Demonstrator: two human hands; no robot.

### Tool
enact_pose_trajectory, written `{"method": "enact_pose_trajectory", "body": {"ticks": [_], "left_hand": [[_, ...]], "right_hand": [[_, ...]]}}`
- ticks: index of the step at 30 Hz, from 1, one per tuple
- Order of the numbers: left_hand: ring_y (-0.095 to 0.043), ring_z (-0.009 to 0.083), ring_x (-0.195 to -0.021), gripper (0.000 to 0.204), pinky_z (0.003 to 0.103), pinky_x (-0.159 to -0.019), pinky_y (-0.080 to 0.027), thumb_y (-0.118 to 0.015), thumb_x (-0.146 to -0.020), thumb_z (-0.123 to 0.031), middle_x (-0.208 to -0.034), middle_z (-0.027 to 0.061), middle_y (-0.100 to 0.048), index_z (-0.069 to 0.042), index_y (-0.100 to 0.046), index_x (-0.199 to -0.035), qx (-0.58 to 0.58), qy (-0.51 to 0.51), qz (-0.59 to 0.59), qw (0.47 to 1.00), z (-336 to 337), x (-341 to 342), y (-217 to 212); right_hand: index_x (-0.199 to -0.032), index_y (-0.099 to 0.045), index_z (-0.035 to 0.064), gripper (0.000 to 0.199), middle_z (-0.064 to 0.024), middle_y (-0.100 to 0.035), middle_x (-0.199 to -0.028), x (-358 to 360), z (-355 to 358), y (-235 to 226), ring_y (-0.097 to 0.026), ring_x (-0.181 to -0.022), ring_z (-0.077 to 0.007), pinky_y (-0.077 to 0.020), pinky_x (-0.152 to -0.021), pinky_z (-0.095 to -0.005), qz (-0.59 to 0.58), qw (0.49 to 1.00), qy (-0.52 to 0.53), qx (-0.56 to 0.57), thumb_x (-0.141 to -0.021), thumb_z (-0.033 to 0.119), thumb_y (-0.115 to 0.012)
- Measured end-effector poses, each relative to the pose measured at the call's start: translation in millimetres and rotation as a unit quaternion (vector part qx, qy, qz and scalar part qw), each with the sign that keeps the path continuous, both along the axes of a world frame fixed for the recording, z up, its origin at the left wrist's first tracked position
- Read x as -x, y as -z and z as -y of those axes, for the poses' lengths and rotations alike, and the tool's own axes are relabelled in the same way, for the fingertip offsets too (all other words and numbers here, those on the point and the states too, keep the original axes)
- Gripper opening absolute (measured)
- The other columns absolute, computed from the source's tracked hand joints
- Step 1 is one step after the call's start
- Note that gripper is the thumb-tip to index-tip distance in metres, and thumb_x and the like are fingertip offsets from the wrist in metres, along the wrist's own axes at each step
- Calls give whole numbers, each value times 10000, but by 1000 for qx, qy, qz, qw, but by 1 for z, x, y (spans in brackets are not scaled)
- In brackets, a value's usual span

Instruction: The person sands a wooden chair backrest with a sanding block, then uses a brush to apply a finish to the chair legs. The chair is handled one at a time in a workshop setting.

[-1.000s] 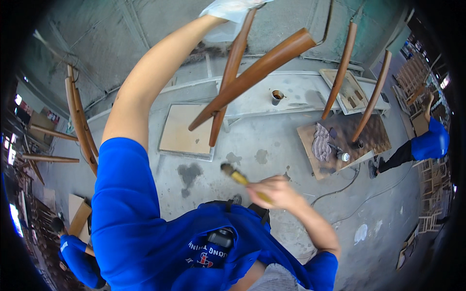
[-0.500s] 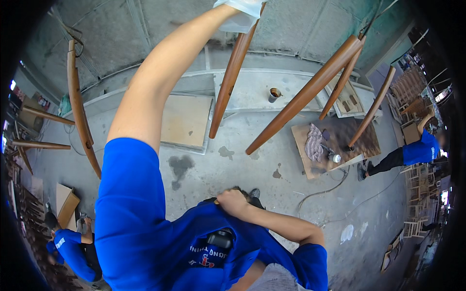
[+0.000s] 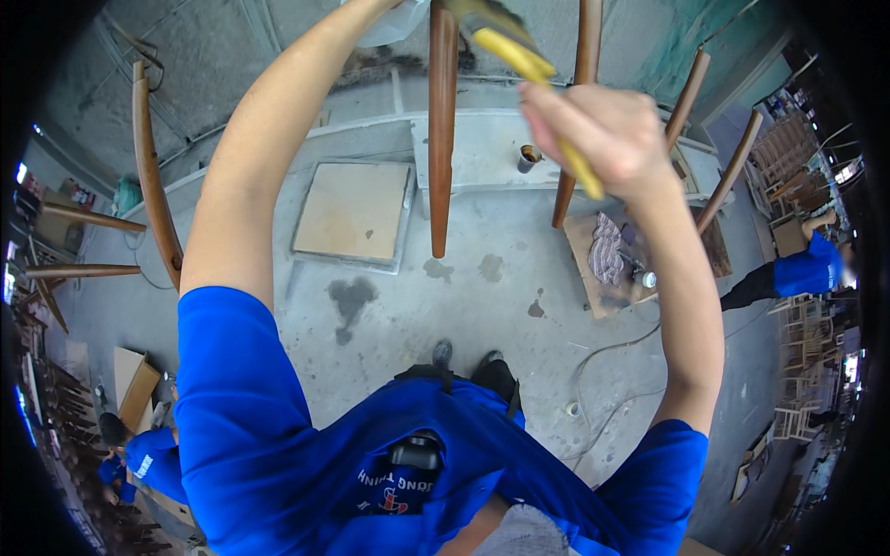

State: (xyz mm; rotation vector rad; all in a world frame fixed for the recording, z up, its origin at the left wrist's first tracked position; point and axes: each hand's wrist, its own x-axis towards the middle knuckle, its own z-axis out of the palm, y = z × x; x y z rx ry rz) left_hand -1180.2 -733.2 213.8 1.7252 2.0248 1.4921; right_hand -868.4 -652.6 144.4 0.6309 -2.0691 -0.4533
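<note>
High in front of me, my right hand [image 3: 607,134] is closed round the yellow handle of a brush [image 3: 514,53]. Motion smears its dark head, which is close to the top of a brown wooden leg [image 3: 442,139]. My left hand [image 3: 394,23] is at the upper edge in a whitish, see-through plastic covering, just left of that leg. Its fingers are out of the picture, so whether it grips anything cannot be seen. A second brown leg [image 3: 586,46] hangs down behind my right hand. More legs [image 3: 688,97] slant down farther right.
A cup of dark liquid [image 3: 528,158] stands on a pale bench [image 3: 482,171]. A square board [image 3: 357,208] lies to its left. At right, a board holds a striped rag [image 3: 607,248] and a small can. A hose [image 3: 589,361] crosses the floor. Co-workers [image 3: 805,266] are at both sides.
My right hand has risen from my waist to the hanging legs, now with the brush in view. My left hand has shifted left, and the legs in front have turned.
</note>
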Motion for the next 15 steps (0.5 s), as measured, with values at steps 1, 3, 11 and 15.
{"method": "enact_pose_trajectory", "body": {"ticks": [1,3,11,15], "left_hand": [[-677,253,-838,445,428,-802,-553,-671,-1044,-473,-943,94,-735,-70,-804,-1180,4,5,7,1000,0,4,1],[-669,236,-822,426,421,-791,-553,-679,-1045,-453,-932,80,-726,-75,-803,-1196,7,22,15,1000,0,7,3],[-649,215,-1127,476,370,-1014,-487,-572,-1098,-446,-1272,63,-697,-197,-700,-1484,105,-69,99,987,3,-48,-8],[-615,219,-1244,511,358,-1087,-445,-536,-1112,-445,-1480,52,-643,-216,-642,-1556,129,-78,9,989,9,-70,-1]], "right_hand": [[-1087,-734,56,189,49,-589,-627,11,0,26,-595,-510,-100,-477,-415,-285,20,1000,-17,-6,-921,107,-808],[-1170,-705,36,241,63,-552,-631,8,19,94,-582,-508,-94,-472,-411,-287,92,996,-10,-20,-952,116,-769],[-925,-696,34,172,-13,-582,-630,-97,102,236,-631,-548,-135,-521,-454,-333,315,919,-182,151,-893,195,-747],[-981,-726,-51,244,17,-559,-607,-88,74,192,-591,-493,-116,-487,-422,-312,41,984,-84,154,-870,165,-751]]}}
